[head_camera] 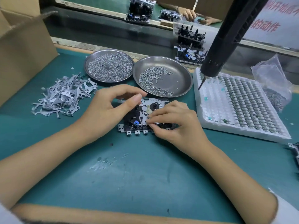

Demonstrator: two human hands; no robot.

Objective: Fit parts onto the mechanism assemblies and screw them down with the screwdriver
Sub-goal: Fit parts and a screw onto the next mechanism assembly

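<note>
Flat grey metal and black plastic mechanism assembly (142,117), lying on the teal work mat (129,167) at centre, between the 2 hands. Right hand (174,125) rests on the assembly's right half, fingertips bunched and pinched together on its surface; whether a small part sits between them cannot be told. Left hand (110,107) arches over the assembly's left rear edge, thumb and forefinger curled toward each other with a narrow gap, nothing visibly held. A small blue block (136,123) shows on the assembly's near side.

Behind the assembly stand 2 round steel dishes of small silver screws, the left dish (109,65) heaped, the right dish (162,76) partly filled. Left of the hands lies a loose pile of grey stamped metal levers (63,96). To the right, a white foam tray (239,104) holds rows of small metal parts; the black electric screwdriver (226,41) hangs above its rear corner, tip down, untouched. A brown cardboard box (21,46) stands at far left.
</note>
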